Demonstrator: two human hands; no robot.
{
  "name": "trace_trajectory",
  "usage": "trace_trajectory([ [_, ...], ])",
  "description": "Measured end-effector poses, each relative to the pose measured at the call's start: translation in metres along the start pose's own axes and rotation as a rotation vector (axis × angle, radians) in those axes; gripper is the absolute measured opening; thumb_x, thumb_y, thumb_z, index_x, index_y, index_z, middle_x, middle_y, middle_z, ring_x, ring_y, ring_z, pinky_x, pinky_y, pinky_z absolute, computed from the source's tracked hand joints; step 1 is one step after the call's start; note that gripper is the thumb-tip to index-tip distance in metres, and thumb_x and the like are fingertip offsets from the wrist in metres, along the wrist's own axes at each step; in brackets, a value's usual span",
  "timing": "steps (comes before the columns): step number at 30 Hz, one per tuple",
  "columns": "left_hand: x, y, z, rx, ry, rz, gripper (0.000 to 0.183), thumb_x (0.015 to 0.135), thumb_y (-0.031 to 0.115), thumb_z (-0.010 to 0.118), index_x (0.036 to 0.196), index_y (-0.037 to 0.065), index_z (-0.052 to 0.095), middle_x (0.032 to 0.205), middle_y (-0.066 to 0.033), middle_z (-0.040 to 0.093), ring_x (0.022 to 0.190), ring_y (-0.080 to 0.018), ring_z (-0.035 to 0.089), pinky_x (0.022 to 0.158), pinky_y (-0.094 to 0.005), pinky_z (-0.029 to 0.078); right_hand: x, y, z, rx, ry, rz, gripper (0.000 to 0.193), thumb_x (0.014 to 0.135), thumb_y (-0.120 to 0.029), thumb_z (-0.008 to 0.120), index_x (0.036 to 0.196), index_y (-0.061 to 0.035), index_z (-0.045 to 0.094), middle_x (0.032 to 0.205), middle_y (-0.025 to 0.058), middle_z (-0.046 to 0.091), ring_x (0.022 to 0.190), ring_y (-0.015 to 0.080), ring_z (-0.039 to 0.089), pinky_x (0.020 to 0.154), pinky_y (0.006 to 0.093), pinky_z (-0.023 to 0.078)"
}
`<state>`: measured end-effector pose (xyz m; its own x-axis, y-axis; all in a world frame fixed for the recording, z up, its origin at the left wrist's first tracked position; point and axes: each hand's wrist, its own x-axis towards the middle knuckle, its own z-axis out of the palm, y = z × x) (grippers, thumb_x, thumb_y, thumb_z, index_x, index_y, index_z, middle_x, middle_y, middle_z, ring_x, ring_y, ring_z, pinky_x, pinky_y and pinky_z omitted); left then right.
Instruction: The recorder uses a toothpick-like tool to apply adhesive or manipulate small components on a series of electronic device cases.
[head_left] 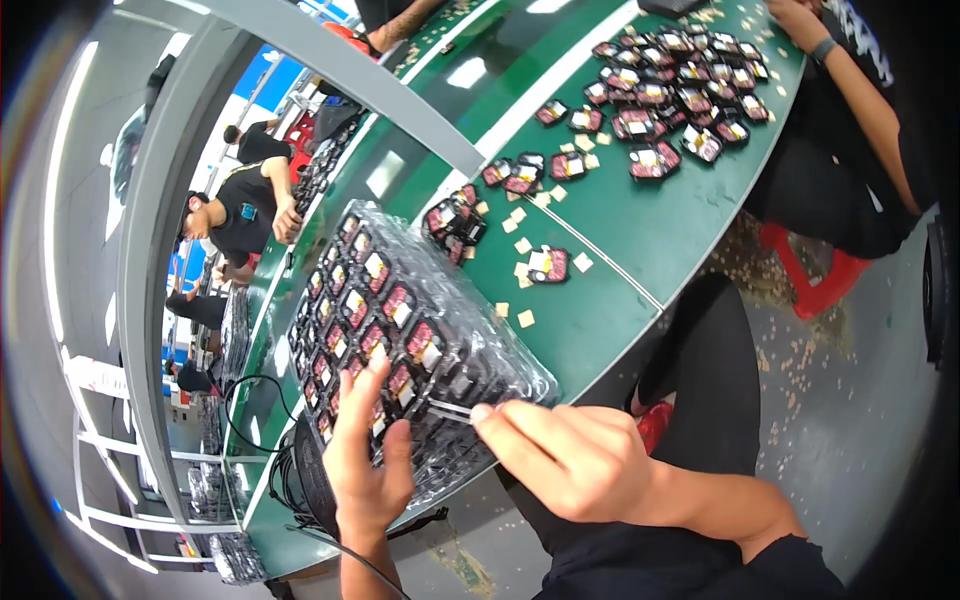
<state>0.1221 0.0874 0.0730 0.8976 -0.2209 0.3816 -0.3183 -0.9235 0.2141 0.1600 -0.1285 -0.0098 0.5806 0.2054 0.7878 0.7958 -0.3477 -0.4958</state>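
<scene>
A pair of metal tweezers (452, 409) is pinched in my right hand (580, 460), its tips over the near part of a clear plastic tray (490, 335). The tray looks like a stack, with rows of small black-framed parts (398, 304) in its pockets, each with a dark red face and white and yellow patches. My left hand (372, 455) is raised over the tray's near left side, thumb and fingers apart, hiding some of the pockets. Nothing shows in its grasp. A part (424, 343) with a white patch sits near the tweezer tips.
Many similar parts (655, 95) are heaped at the far right of the green table (600, 310). One part (548, 265) lies beside scattered beige squares (526, 318). Black cables (285, 470) run left of the tray. A grey frame post (400, 95) crosses above. Co-workers sit nearby.
</scene>
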Motion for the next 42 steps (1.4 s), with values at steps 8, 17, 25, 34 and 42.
trace_trajectory([
  [8, -0.111, 0.012, 0.014, 0.004, 0.104, 0.245, 0.024, 0.084, -0.003, 0.065, 0.102, 0.009, 0.075, 0.114, -0.0132, 0.075, 0.106, -0.0278, 0.075, 0.100, -0.0415, 0.054, 0.020, 0.029, 0.024, 0.086, 0.101, 0.197, 0.027, 0.085, 0.007, 0.067, 0.111, 0.0039, 0.072, 0.100, 0.0184, 0.072, 0.083, 0.0344, 0.072, 0.073, 0.0397, 0.058],
  [17, -0.285, 0.016, 0.028, 0.035, 0.320, -0.344, 0.014, 0.072, -0.002, 0.066, 0.081, 0.008, 0.070, 0.083, -0.0088, 0.072, 0.071, -0.0290, 0.070, 0.061, -0.0415, 0.055, -0.013, 0.071, -0.004, -0.334, -0.288, 0.024, 0.015, 0.086, 0.004, 0.064, 0.099, 0.0055, 0.069, 0.099, 0.0165, 0.068, 0.090, 0.0367, 0.059, 0.083, 0.0465, 0.047],
  [25, -0.347, -0.098, -0.057, 0.305, 1.059, -0.677, 0.021, 0.079, -0.013, 0.054, 0.066, 0.001, 0.062, 0.071, -0.0114, 0.070, 0.064, -0.0214, 0.066, 0.059, -0.0299, 0.050, 0.024, 0.045, -0.005, -0.480, -0.471, -0.083, 0.030, 0.090, -0.003, 0.065, 0.119, -0.0027, 0.071, 0.116, 0.0189, 0.068, 0.108, 0.0415, 0.061, 0.095, 0.0491, 0.049],
  [34, -0.386, -0.348, -0.133, 0.059, 1.617, -0.882, 0.023, 0.088, -0.010, 0.048, 0.075, -0.001, 0.065, 0.071, -0.0081, 0.066, 0.067, -0.0134, 0.062, 0.061, -0.0277, 0.049, 0.130, -0.074, 0.058, -0.199, -0.306, -0.487, 0.026, 0.080, 0.004, 0.070, 0.106, 0.0006, 0.071, 0.104, 0.0146, 0.067, 0.094, 0.0358, 0.062, 0.086, 0.0456, 0.050],
  [42, -0.400, -0.455, -0.124, 0.620, 1.130, -0.905, 0.016, 0.079, 0.000, 0.061, 0.069, 0.011, 0.069, 0.074, -0.0083, 0.070, 0.071, -0.0301, 0.068, 0.060, -0.0438, 0.054, 0.240, -0.244, 0.202, 0.005, -0.475, -1.183, 0.033, 0.072, -0.003, 0.078, 0.105, -0.0072, 0.073, 0.105, 0.0064, 0.068, 0.093, 0.0280, 0.064, 0.079, 0.0392, 0.054],
])
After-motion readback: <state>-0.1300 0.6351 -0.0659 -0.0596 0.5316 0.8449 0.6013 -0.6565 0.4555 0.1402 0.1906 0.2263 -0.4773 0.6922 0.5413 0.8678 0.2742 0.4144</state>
